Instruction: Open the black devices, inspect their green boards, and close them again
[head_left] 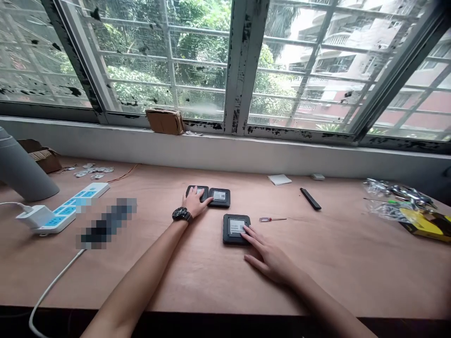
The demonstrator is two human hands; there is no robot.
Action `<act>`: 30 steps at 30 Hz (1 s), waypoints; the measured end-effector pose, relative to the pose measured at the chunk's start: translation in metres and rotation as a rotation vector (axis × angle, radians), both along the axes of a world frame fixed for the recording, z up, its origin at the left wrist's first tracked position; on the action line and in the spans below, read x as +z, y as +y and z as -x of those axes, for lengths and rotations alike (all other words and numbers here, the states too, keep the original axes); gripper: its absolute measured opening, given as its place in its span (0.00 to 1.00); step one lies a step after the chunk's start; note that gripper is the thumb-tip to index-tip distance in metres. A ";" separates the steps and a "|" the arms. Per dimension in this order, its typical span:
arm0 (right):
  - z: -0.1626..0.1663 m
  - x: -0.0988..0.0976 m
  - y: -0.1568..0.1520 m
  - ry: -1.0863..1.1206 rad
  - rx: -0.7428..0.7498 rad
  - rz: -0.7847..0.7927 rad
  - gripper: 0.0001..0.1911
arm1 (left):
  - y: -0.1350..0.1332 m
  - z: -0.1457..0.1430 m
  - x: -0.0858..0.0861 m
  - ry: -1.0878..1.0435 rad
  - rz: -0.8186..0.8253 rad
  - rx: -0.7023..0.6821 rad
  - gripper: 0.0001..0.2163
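Observation:
Three small black square devices with white labels lie on the wooden table [334, 263]. My left hand [194, 203], with a black watch on its wrist, rests flat with fingers stretched over the far-left device [198, 190]. A second device [219, 197] lies right beside it, just past my fingertips. My right hand [269, 258] lies open on the table, its fingertips touching the near right edge of the third device [235, 228].
A small red-handled screwdriver [272, 219] lies right of the third device. A black bar [310, 198], a white pad [279, 179], silver bags [394, 195] and a yellow box [428, 224] are at the right. A white and blue power strip [68, 206] sits left.

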State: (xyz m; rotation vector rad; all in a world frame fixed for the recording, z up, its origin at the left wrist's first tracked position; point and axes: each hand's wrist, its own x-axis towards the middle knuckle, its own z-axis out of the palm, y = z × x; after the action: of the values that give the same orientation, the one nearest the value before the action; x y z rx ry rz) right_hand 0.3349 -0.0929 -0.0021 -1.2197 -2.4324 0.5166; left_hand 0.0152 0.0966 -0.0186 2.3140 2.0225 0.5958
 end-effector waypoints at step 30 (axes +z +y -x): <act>-0.061 -0.016 0.105 0.153 -0.244 -0.097 0.14 | -0.103 -0.036 0.006 -0.133 0.090 -0.735 0.50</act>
State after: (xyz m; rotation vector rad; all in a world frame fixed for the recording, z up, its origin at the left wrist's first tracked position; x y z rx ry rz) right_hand 0.3961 0.0124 -0.0177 -1.3596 -2.1198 0.3999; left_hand 0.0515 -0.0060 -0.0121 2.6084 0.9881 0.5593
